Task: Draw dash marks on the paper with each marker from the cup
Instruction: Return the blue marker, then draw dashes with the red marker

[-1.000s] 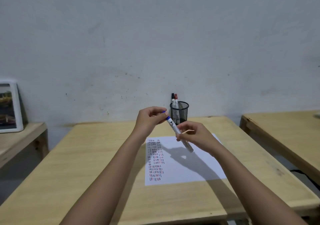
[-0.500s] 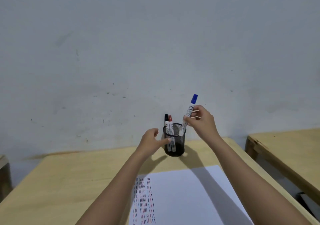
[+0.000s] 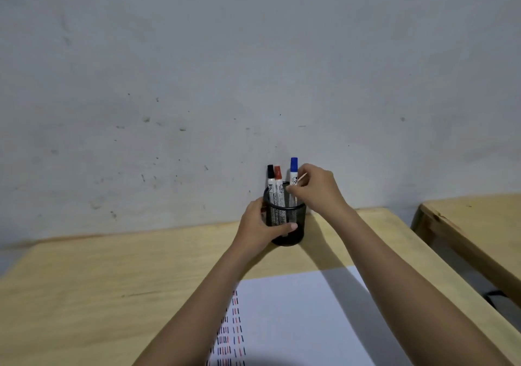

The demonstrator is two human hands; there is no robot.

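A black mesh cup (image 3: 293,219) stands at the far edge of the wooden table (image 3: 112,281), against the wall. My left hand (image 3: 262,227) wraps around its left side, thumb across the front. My right hand (image 3: 315,188) pinches the blue-capped marker (image 3: 293,168), which stands upright with its lower end inside the cup. A black-capped marker (image 3: 270,175) and a red-capped marker (image 3: 278,176) stand in the cup's left part. The white paper (image 3: 304,309) lies near me, with columns of black, red and blue dashes along its left side.
A grey wall rises directly behind the cup. A second wooden table (image 3: 479,224) stands to the right across a narrow gap, with a dark cable (image 3: 496,298) on the floor between them.
The blue marker went from capped over the paper, to raised above the cup, to standing inside it. My left hand closed around the cup. The view moved closer to the wall.
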